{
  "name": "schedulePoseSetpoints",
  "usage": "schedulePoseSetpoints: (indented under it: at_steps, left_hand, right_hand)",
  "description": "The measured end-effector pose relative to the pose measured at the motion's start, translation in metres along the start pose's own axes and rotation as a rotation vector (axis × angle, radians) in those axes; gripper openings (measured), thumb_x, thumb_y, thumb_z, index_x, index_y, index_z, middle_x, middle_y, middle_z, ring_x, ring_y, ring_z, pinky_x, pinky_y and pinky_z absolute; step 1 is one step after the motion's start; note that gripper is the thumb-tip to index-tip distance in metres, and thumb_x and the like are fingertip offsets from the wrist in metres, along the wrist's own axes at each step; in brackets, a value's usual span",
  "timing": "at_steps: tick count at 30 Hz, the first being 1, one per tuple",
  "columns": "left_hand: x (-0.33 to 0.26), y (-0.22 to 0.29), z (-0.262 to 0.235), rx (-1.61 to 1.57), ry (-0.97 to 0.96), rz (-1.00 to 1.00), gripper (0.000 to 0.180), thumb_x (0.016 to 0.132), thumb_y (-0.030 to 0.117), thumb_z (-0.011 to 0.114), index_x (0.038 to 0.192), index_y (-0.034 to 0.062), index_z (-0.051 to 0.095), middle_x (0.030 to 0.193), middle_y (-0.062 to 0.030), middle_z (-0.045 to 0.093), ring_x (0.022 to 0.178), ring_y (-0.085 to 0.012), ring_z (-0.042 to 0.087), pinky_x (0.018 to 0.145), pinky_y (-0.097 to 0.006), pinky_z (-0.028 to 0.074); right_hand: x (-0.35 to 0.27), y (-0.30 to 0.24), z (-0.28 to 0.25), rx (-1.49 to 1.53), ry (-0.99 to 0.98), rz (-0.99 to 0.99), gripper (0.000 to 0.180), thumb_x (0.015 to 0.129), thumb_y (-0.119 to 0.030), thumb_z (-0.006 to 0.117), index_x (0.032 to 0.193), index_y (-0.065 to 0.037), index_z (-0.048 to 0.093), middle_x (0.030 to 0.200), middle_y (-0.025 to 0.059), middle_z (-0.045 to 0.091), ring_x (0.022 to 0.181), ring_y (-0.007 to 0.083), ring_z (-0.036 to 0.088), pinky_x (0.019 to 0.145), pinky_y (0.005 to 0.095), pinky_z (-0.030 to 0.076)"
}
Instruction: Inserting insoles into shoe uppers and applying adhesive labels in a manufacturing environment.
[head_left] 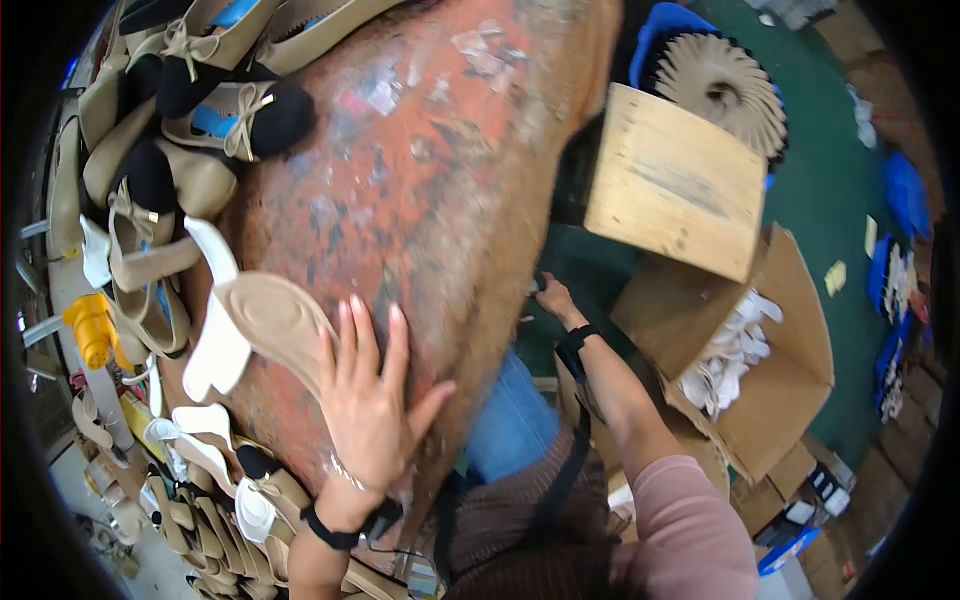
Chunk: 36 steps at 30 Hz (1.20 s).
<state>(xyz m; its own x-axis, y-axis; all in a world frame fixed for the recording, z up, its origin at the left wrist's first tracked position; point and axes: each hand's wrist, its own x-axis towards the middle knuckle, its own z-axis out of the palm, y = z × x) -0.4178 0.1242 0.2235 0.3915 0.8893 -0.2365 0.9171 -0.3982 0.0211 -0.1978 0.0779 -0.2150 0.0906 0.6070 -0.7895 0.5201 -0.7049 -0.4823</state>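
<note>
A worn bench [400, 180], its reddish top scuffed and patched with pale residue, fills the middle and bends toward the rim of the view. To its right lies a dark green floor [815, 215], on which stands an open cardboard box [797, 350] with a heap of white shaped pieces [730, 350] inside. Along the bench's upper left, beige ballet flats [195, 175] are piled, several with black toes and thin bows; more beige shoes [215, 530] crowd the lower left. A pale wooden board [680, 180] sits beside the box, and just beyond it a blue basket [655, 32] carries a fanned ring of beige insoles [715, 90].

The left hand [370, 410] is palm down with fingers spread, its fingertips over the near end of a single beige insole [275, 315]. That insole lies on the bench, its rounded end pointing away from the hand and overlapping a white insole-shaped piece [218, 350]. The right hand [560, 300] is lowered beside the bench's edge, fingers curled; whether it grips anything cannot be told. Left of the white piece is a yellow plastic fitting [92, 335]. Each wrist wears a black band [575, 345], and the left also a thin bracelet [345, 472].
</note>
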Motion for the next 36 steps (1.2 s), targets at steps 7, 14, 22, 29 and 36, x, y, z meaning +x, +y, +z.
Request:
schedulePoseSetpoints:
  at_steps: [7, 14, 22, 29, 36]
  left_hand:
    - [0.01, 0.0, 0.003, -0.188, -0.125, -0.013, 0.081, 0.079, 0.039, 0.074, 0.141, -0.0057, 0.049, 0.143, -0.0438, 0.039, 0.138, -0.0537, 0.04, 0.115, -0.063, 0.026]
    - [0.019, 0.002, 0.009, -0.148, -0.036, -0.063, 0.057, 0.081, 0.027, 0.075, 0.128, -0.002, 0.061, 0.129, -0.0386, 0.055, 0.121, -0.0525, 0.057, 0.104, -0.055, 0.045]
    - [0.012, 0.0, 0.01, -0.12, 0.043, -0.023, 0.042, 0.093, 0.014, 0.05, 0.131, 0.0006, 0.06, 0.131, -0.0343, 0.057, 0.124, -0.0485, 0.057, 0.106, -0.052, 0.046]
    - [0.011, 0.002, 0.006, -0.185, -0.02, -0.001, 0.049, 0.091, 0.017, 0.05, 0.134, -0.0055, 0.055, 0.138, -0.0379, 0.049, 0.129, -0.0513, 0.051, 0.11, -0.054, 0.042]
    - [0.016, -0.001, -0.003, -0.285, 0.07, -0.056, 0.054, 0.087, 0.016, 0.053, 0.134, -0.0089, 0.052, 0.137, -0.0364, 0.049, 0.128, -0.0493, 0.05, 0.109, -0.053, 0.041]
  right_hand:
    - [0.109, -0.139, 0.153, 0.3, -0.175, -0.251, 0.063, 0.086, -0.018, 0.069, 0.143, -0.004, 0.046, 0.125, 0.0254, 0.064, 0.12, 0.0356, 0.062, 0.102, 0.0408, 0.049]
    - [0.107, -0.29, 0.287, 0.445, -0.302, -0.52, 0.06, 0.087, -0.018, 0.069, 0.141, -0.003, 0.047, 0.124, 0.0242, 0.064, 0.118, 0.0339, 0.062, 0.101, 0.04, 0.049]
    - [0.065, -0.286, 0.327, 0.546, -0.232, -0.556, 0.058, 0.088, -0.018, 0.069, 0.14, -0.002, 0.048, 0.124, 0.0228, 0.064, 0.116, 0.032, 0.062, 0.1, 0.0391, 0.049]
    - [0.043, -0.221, 0.277, 0.578, -0.076, -0.516, 0.056, 0.089, -0.018, 0.069, 0.138, -0.001, 0.049, 0.124, 0.0216, 0.064, 0.115, 0.0303, 0.062, 0.099, 0.0382, 0.049]
    - [0.024, -0.159, 0.146, 0.521, 0.171, -0.535, 0.054, 0.09, -0.018, 0.07, 0.137, 0.0, 0.05, 0.123, 0.0204, 0.063, 0.113, 0.0286, 0.062, 0.097, 0.0374, 0.049]
